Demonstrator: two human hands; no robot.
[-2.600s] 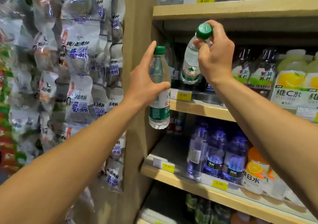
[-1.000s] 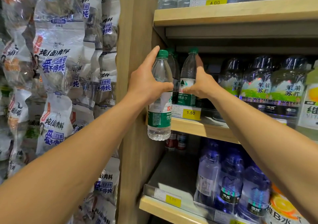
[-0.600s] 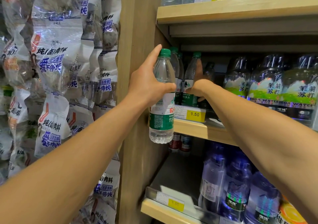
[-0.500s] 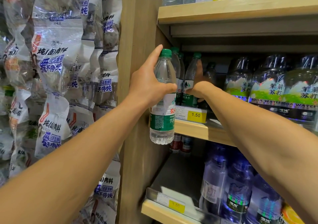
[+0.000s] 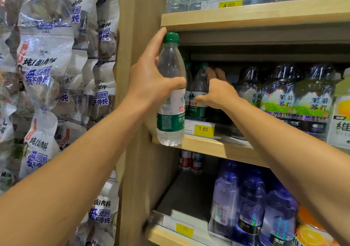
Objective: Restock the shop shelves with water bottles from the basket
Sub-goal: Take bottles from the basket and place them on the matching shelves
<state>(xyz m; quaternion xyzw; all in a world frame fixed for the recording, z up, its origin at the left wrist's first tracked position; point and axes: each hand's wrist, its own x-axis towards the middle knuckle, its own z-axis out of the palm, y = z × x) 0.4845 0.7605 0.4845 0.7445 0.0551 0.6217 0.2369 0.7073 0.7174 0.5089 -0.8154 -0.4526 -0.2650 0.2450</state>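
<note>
The wooden shelf (image 5: 214, 147) crossed the frame's centre; my left hand (image 5: 151, 81) gripped an upright green-capped water bottle (image 5: 170, 102) before its left end; my right hand (image 5: 217, 92), fingers relaxed, touched a shelved water bottle (image 5: 199, 90) centre-frame.

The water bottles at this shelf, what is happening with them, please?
A person is restocking a wooden shop shelf. The left hand grips a clear plastic water bottle with a green cap and green label, held upright in the air before the shelf edge, not yet placed. The right hand reaches into the shelf and touches a second green-capped water bottle standing there beside the soda water bottles.
</note>
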